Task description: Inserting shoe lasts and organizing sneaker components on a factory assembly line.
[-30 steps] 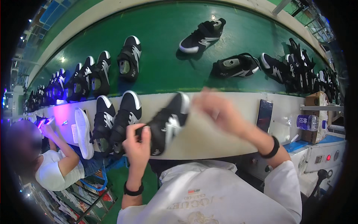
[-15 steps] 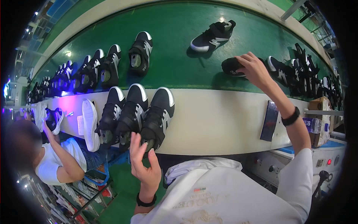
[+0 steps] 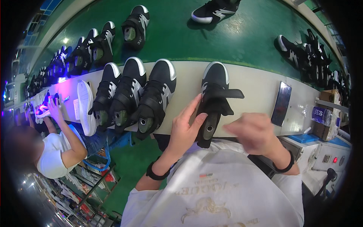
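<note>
Sneaker [image 3: 215,77], strap [image 3: 232,93] sticking out, left hand [image 3: 186,125] spread against it, right hand [image 3: 252,130] (blurred, grip unclear) nearby, 3 sneakers [image 3: 127,86] leftward.

Across the smooth off-white worktop strip [image 3: 254,85], a passage opens between the black sneaker with silver-white toe [image 3: 215,78] and the flat, dark rectangular phone [image 3: 282,104]; the sneaker's raised black strap [image 3: 231,93] juts into it, and the bare right hand [image 3: 252,130] fills its near end. Leftward, the bare left hand [image 3: 185,126] blocks the near end of a narrower gap beside three close-set black-and-silver sneakers [image 3: 128,83]. Beyond, the glossy green surface [image 3: 181,43] offers a broad open stretch
</note>
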Action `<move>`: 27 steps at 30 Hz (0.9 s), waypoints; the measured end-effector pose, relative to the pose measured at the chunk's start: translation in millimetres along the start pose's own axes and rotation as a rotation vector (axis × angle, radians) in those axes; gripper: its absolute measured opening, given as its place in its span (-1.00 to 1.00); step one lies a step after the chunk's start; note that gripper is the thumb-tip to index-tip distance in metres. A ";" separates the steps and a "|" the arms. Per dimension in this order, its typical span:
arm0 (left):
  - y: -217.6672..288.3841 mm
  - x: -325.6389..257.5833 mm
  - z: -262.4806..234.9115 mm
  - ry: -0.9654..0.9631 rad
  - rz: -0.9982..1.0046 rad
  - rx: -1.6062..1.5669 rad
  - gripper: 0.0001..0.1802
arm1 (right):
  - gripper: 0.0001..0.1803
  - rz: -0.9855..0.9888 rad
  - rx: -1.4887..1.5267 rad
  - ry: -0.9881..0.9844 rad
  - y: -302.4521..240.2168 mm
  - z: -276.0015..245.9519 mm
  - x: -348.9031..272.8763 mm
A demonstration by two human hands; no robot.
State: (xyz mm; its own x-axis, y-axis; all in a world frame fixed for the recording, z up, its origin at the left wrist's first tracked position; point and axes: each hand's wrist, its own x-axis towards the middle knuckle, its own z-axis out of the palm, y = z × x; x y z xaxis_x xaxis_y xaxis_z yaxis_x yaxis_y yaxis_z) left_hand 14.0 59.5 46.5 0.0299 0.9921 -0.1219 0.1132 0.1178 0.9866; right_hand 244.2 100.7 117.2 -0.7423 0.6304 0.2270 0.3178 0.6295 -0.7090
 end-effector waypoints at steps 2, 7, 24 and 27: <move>-1.3 3.5 2.5 -0.001 0.022 0.036 -0.49 | -0.44 0.329 0.135 -0.023 6.1 5.4 -12.0; 8.6 18.7 -11.1 -0.205 -0.047 0.043 -0.40 | -0.48 0.311 0.125 0.324 20.8 43.3 8.0; 12.8 16.8 4.5 -0.338 0.022 0.123 0.02 | -0.79 0.205 0.269 0.310 23.6 44.8 30.9; -3.0 25.3 -13.5 -0.379 -0.245 -0.376 -0.31 | -0.70 0.094 0.313 0.189 34.6 33.1 30.3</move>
State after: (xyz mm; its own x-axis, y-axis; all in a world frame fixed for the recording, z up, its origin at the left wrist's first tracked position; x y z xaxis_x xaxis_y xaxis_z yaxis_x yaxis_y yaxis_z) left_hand 1.0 84.9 41.9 0.4082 0.8573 -0.3136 -0.1965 0.4180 0.8869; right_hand 213.2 126.6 77.4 -0.5877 0.7696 0.2497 0.1621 0.4144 -0.8956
